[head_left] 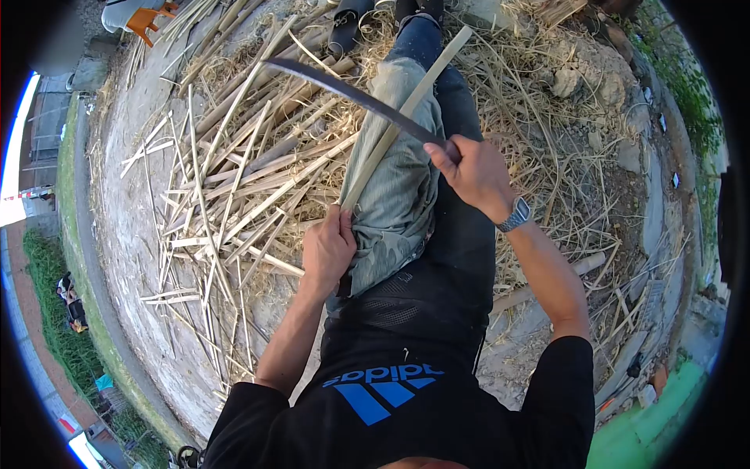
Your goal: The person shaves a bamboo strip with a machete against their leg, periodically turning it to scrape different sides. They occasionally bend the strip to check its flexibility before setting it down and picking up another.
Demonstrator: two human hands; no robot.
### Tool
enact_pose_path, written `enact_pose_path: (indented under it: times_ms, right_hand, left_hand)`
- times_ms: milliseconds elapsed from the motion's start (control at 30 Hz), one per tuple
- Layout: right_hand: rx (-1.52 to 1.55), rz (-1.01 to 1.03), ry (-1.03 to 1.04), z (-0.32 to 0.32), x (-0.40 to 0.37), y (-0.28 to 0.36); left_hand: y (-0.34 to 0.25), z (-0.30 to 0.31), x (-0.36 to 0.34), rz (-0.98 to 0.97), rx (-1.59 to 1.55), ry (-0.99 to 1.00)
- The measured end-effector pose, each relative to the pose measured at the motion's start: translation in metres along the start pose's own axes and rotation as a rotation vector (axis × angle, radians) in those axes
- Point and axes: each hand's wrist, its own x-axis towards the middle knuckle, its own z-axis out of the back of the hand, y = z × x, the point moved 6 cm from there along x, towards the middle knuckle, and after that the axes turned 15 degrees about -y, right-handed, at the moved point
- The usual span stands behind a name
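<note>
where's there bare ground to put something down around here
Widest bare patch: the grey ground on the left, between the strip pile and the grass edge. Crowded: left of the legs with that pile, right with shavings, and over the legs, where the knife crosses the held strip.

Orange chair (144, 21) top L; rock (566, 82) upper R; plants (682, 90) R edge; green patch (644, 430) btm R.

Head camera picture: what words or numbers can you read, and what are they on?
"adidas", in blue, upside down, on the black shirt.
Wristwatch: display too small to read.
Black trousers: a tiny pale mark, too small to read.
</note>
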Motion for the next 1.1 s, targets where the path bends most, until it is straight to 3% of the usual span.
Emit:
enact_pose_path:
  times_ms: [67, 133, 200, 267, 400, 500, 600, 633, 700, 800, 867, 967, 1067, 1100]
  right_hand:
    - [-0.074, 0.068, 0.023, -0.012, -0.002, 0.003]
    - [-0.082, 0.199, -0.065, -0.021, 0.011, -0.005]
    - [-0.085, 0.205, -0.128, -0.02, 0.035, -0.019]
    - [-0.096, -0.056, -0.066, -0.014, 0.064, -0.04]
    - [0.014, -0.036, -0.072, -0.01, 0.069, -0.028]
    - [-0.025, 0.256, -0.009, -0.015, 0.026, 0.004]
    - [-0.102, 0.161, -0.082, -0.004, 0.059, -0.035]
    - [-0.134, 0.012, -0.04, 0.003, 0.083, -0.057]
    - [-0.266, 0.1, -0.059, -0.007, 0.103, -0.101]
    - [-0.313, 0.152, -0.172, 0.003, 0.118, -0.102]
    - [-0.312, 0.12, -0.17, -0.007, 0.096, -0.105]
    - [-0.311, -0.03, -0.183, -0.001, 0.093, -0.097]
    - [-0.183, -0.041, -0.141, 0.017, 0.066, -0.052]
    - [-0.238, 0.084, -0.141, 0.018, 0.055, -0.034]
  left_hand:
    - [-0.001, -0.002, -0.003, -0.006, 0.024, -0.016]
    - [0.003, -0.004, -0.005, -0.008, 0.047, -0.021]
    - [0.006, -0.006, -0.006, -0.038, 0.078, -0.035]
    - [0.002, -0.004, -0.009, 0.011, 0.073, -0.023]
    - [-0.001, -0.007, -0.005, -0.061, 0.049, -0.067]
    - [0.003, -0.004, -0.006, -0.02, -0.014, -0.083]
    - [0.007, -0.004, -0.01, -0.019, 0.028, -0.07]
    - [0.002, -0.001, -0.01, -0.026, 0.01, -0.063]
    - [-0.015, -0.004, 0.002, -0.045, 0.008, -0.042]
    - [-0.037, -0.006, 0.02, -0.065, 0.036, -0.027]
    - [-0.041, -0.004, 0.019, 0.029, -0.003, 0.088]
    - [-0.042, 0.007, 0.013, -0.029, -0.016, 0.028]
    - [-0.035, 0.016, 0.016, -0.053, 0.004, -0.003]
    - [-0.031, 0.019, 0.011, -0.054, -0.009, -0.007]
